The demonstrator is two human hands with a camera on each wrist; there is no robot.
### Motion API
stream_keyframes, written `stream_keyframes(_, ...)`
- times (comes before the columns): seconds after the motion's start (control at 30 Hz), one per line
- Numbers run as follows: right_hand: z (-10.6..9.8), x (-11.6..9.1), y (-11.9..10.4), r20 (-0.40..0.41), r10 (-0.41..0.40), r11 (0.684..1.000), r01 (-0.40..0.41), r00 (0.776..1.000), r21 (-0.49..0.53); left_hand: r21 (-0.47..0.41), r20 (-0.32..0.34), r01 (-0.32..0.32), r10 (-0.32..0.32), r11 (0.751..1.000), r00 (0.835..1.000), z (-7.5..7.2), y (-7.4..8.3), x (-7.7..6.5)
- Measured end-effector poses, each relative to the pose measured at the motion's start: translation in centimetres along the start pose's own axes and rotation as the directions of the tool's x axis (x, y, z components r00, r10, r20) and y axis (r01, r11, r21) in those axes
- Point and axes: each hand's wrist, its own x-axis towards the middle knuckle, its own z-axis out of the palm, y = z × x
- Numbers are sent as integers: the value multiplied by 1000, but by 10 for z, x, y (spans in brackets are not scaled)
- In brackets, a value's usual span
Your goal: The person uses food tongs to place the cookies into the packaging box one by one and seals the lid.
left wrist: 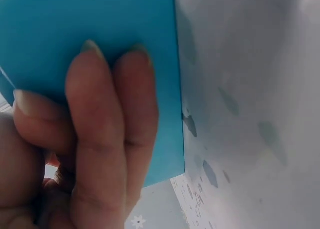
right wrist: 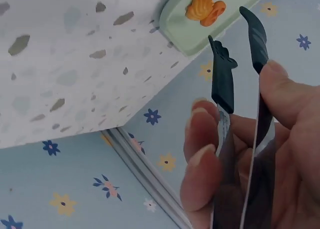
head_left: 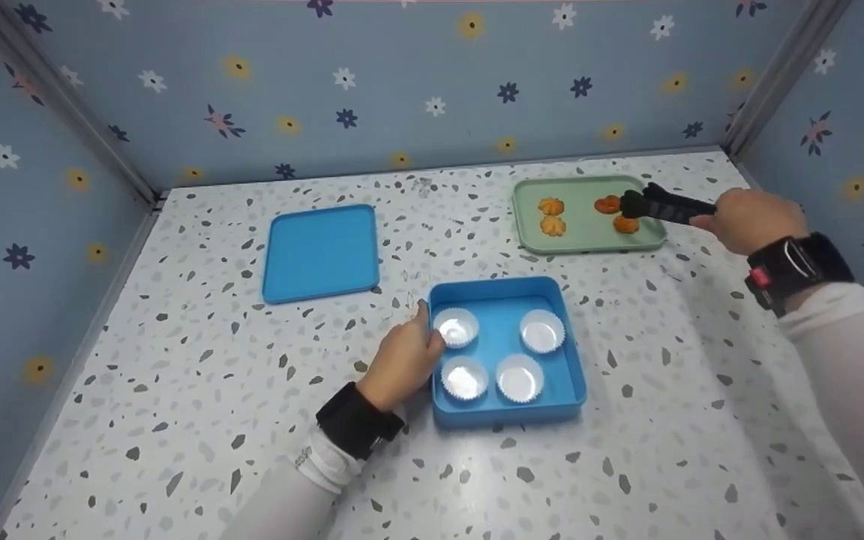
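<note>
My right hand [head_left: 760, 219] grips black-tipped tongs [head_left: 668, 206], whose tips stand apart over the right end of the green tray [head_left: 582, 241]. On that tray, two flower-shaped cookies [head_left: 552, 226] lie at the left; a pretzel-shaped cookie [head_left: 607, 204] and a round cookie [head_left: 625, 224] lie by the tong tips. The right wrist view shows the tongs [right wrist: 224, 81] with nothing between their tips. My left hand [head_left: 400, 361] holds the left wall of an open blue box [head_left: 503, 415], thumb at the rim and fingers [left wrist: 95, 109] against the outside. Several white paper cups [head_left: 520, 379] stand inside, no cookies in them.
A flat blue lid [head_left: 321, 253] lies on the speckled table [head_left: 252, 420], left of and behind the box. Flower-patterned panels [head_left: 387, 82] wall the table at the back and both sides.
</note>
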Motion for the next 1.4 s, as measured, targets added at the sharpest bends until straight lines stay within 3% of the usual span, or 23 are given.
stream_keyframes(0.2,-26,21,-13,137,1,995,12,991,-95,-42,14,-17,17,999,1000,3,0,0)
stream_keyframes(0.5,-49,36,-39,148,-37,978,66,988,-196,-68,26,-18,20,998,999,3,-1,-1)
stream_keyframes(0.8,-56,51,-71,171,-5,932,67,985,-356,-55,31,-20,21,998,999,3,-4,-1)
stream_keyframes(0.93,-58,58,-78,170,24,931,40,985,-363,-70,47,-4,8,998,999,3,-3,-1)
stream_keyframes(1.4,-61,68,-77,224,-35,919,119,974,-376,-87,58,12,-7,996,998,3,0,-1)
